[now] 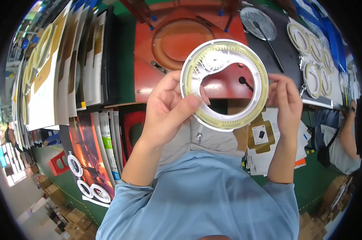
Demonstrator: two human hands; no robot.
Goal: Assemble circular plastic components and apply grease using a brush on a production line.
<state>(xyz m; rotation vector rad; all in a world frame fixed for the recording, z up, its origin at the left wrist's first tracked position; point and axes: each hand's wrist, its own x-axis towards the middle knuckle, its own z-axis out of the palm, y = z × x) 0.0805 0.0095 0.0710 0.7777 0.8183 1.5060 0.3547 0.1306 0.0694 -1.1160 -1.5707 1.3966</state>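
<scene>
A round white plastic ring housing [228,123] is held up in front of me over the near edge of the red work mat. Inside it lie a yellowish toothed ring and a small clear gear [213,61] at the upper left. My left hand [167,106] grips its lower left side, thumb on the front face and fingers behind. Beside the right rim is my right hand [287,98], slightly blurred, with its fingers loosely bent and apart. Whether those fingertips touch the rim I cannot tell.
The red mat [147,48] has a round recess. To its right lie a grey round dish [265,22] and a black stick-like tool [274,50]. Several similar rings [312,78] fill a board at far right. Upright boards [71,60] stand left; an opened carton [265,146] lies below.
</scene>
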